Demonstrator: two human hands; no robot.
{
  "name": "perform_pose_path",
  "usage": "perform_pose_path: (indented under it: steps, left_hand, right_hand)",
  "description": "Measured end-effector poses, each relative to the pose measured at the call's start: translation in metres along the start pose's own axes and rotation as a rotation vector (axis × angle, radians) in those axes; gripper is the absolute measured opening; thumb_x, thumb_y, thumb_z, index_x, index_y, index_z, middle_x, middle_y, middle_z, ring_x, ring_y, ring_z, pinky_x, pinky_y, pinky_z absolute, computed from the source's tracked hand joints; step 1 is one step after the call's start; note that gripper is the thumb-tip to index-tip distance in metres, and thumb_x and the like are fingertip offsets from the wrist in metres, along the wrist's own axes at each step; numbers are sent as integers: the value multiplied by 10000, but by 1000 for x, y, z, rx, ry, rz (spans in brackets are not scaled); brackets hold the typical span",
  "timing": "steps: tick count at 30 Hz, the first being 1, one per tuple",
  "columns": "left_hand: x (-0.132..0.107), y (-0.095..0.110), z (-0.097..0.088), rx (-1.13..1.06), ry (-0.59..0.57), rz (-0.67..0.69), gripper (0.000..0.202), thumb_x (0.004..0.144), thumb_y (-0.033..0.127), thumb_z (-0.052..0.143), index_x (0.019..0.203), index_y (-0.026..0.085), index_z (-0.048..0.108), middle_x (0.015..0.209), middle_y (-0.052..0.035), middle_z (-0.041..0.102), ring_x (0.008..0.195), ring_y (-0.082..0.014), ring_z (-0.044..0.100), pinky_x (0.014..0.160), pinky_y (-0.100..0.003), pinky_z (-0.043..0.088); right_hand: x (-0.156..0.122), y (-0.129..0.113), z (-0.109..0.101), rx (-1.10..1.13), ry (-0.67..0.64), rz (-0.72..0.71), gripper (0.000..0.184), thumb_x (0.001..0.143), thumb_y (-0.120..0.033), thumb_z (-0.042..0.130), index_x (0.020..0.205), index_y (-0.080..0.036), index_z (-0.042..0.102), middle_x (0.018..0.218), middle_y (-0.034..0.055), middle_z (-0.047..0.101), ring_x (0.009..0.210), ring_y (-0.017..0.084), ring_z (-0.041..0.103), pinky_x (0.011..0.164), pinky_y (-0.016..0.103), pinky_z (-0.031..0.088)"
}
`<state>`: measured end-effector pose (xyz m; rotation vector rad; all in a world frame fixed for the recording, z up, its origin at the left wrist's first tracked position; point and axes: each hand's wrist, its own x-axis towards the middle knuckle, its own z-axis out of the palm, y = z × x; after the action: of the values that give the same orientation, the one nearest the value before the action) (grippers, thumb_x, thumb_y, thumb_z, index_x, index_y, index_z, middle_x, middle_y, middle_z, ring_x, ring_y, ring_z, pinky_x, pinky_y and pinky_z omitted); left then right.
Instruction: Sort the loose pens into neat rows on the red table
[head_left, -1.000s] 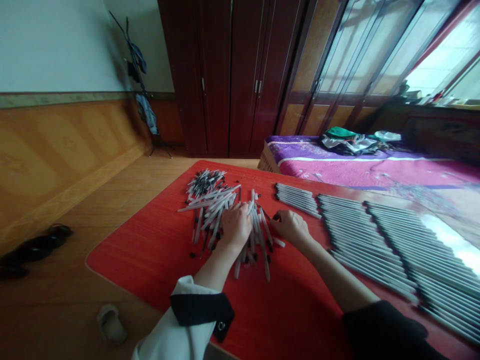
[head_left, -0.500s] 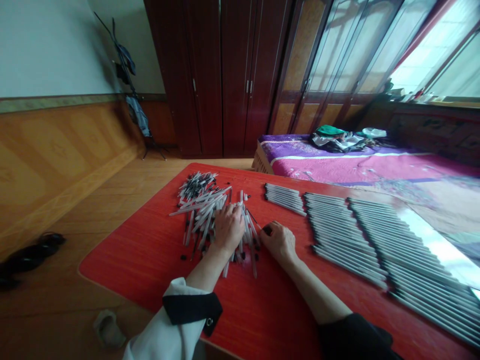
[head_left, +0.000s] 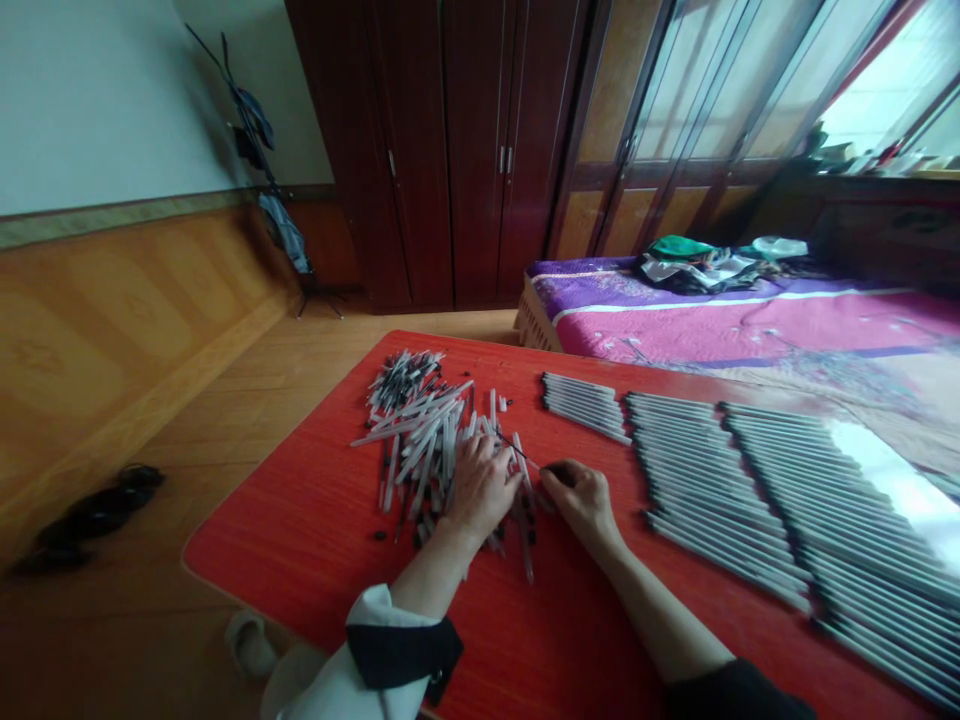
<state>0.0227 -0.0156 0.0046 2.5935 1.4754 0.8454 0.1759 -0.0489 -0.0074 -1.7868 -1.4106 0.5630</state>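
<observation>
My right hand [head_left: 579,497] is closed in a pinch at the right edge of a loose pile. Its fingertips hold the end of a thin dark pen refill [head_left: 516,449], which points up and left toward my other hand. My left hand [head_left: 484,485] lies over the pile with curled fingers; what they grip is hidden beneath them. Around it are loose whitish pen barrels [head_left: 427,440] with small black caps among them. A heap of thin refills with dark and pale parts [head_left: 403,380] lies at the pile's far end.
On the red table [head_left: 300,500], black-ended pens lie in rows: a short row [head_left: 585,405], a longer row [head_left: 709,480] and another [head_left: 847,510] at the right. Beyond stands a bed [head_left: 675,310] with clothes on it. Dark wardrobes [head_left: 480,150] line the back.
My left hand has drawn slightly toward me and right over the pile. The right hand still pinches the refill. The view has turned a little left.
</observation>
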Motion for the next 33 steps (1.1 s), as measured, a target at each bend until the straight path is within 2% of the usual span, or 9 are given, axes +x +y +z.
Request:
perform_pose_path:
  steps: [8,12,16,20,24,26,28,31,33]
  left_hand:
    - [-1,1,0,-19,-5,-26,282,699,405,677,861,180,623,1008,-83,556,1018,-249,480,909,-436,366]
    - [2,4,-5,-35,73,-11,224,753,269,638,964,195,619,1098,-83,543,1079,-236,465,954,-435,349]
    - [4,8,-5,12,110,118,341,806,150,548,1136,235,569,1211,-78,513,1161,-220,425,993,-427,328]
    - [5,9,2,76,78,242,228,845,148,494,1011,210,638,1124,-65,584,1121,-198,461,975,-385,351]
    - [7,13,-6,65,88,200,205,849,144,483,956,191,652,996,-59,636,1020,-185,534,926,-360,390]
    - [5,17,-19,7,122,113,206,855,153,474,953,187,651,927,-58,654,938,-173,573,883,-334,422]
    - [-3,22,-33,-79,168,0,202,859,181,474,962,187,647,904,-57,667,884,-161,599,837,-303,450]
    - [-31,32,-47,-161,188,-153,211,848,218,492,996,193,641,925,-65,687,852,-165,628,785,-282,474]
    - [-55,38,-48,-156,161,-242,243,831,238,518,1041,193,630,885,-68,699,791,-169,646,727,-266,486]
  right_hand:
    - [1,3,-1,174,47,47,279,704,-365,522,726,-132,674,677,76,699,622,195,636,570,251,460]
    - [1,3,-3,276,102,102,315,715,-402,521,718,-127,674,677,93,701,616,199,641,550,246,463]
    - [-3,2,-2,319,98,43,350,724,-439,521,758,-125,672,689,96,701,569,186,630,528,248,467]
    - [-8,-2,-2,332,70,-54,358,734,-445,528,804,-122,664,703,90,697,554,168,623,539,245,475]
    - [-3,4,-8,368,137,-48,438,798,-493,434,842,-110,643,699,87,684,559,161,616,532,239,461]
    - [1,9,-11,275,146,-48,449,823,-480,392,875,-112,644,736,89,686,620,167,628,581,245,461]
    - [3,10,-12,62,92,-77,402,819,-446,412,874,-136,662,787,83,686,716,182,635,647,255,452]
    - [-2,3,-10,-294,-26,-116,323,798,-423,459,866,-200,683,890,67,670,820,198,623,682,264,430]
    - [-8,-6,-9,-441,-82,-136,321,796,-442,466,879,-219,681,929,68,652,851,199,615,679,259,424]
